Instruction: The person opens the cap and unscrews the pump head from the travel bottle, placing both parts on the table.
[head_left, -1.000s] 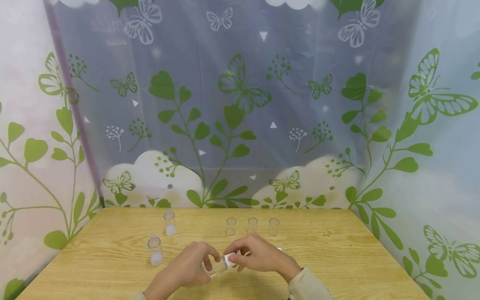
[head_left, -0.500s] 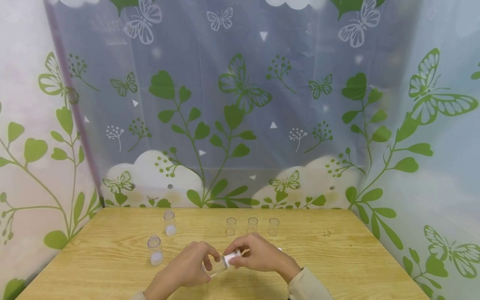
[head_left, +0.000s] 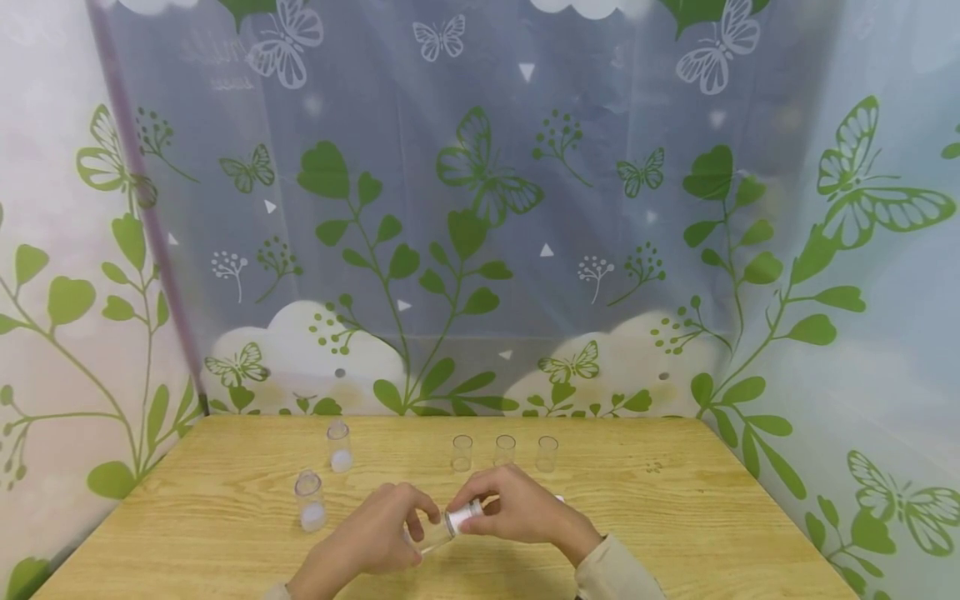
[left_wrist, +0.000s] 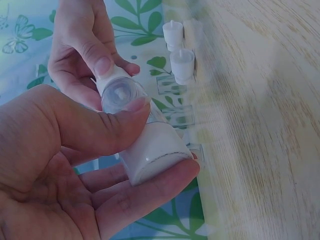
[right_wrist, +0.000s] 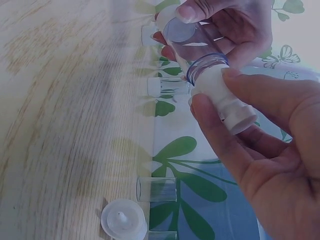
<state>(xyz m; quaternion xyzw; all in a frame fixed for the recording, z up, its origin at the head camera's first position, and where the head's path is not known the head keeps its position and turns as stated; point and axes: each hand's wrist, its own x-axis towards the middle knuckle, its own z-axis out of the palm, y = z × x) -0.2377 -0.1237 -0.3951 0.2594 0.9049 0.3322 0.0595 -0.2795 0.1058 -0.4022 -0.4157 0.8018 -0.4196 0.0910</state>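
Note:
Both hands hold one clear bottle (right_wrist: 200, 49) with a white base (left_wrist: 154, 151), tilted above the table in the head view. My left hand (head_left: 390, 525) grips its lower end, thumb on the clear wall and fingers under the base. At the other end, my right hand (head_left: 517, 504) pinches a white pump-like fitting (right_wrist: 218, 87) between thumb and fingers. The fitting sits at the bottle's mouth; how firmly it is seated I cannot tell. My right fingers cover part of it.
Two similar clear bottles, one nearer (head_left: 310, 502) and one farther (head_left: 339, 450), stand left on the wooden table (head_left: 675, 533). Three clear caps (head_left: 547, 454) line the back. White nozzle-like pieces (left_wrist: 182, 65) stand beyond the right hand. A patterned curtain (head_left: 480, 275) encloses the table.
My right thumb and fingers have shifted slightly around the white fitting, so more of it shows. The left hand and the bottle look unmoved.

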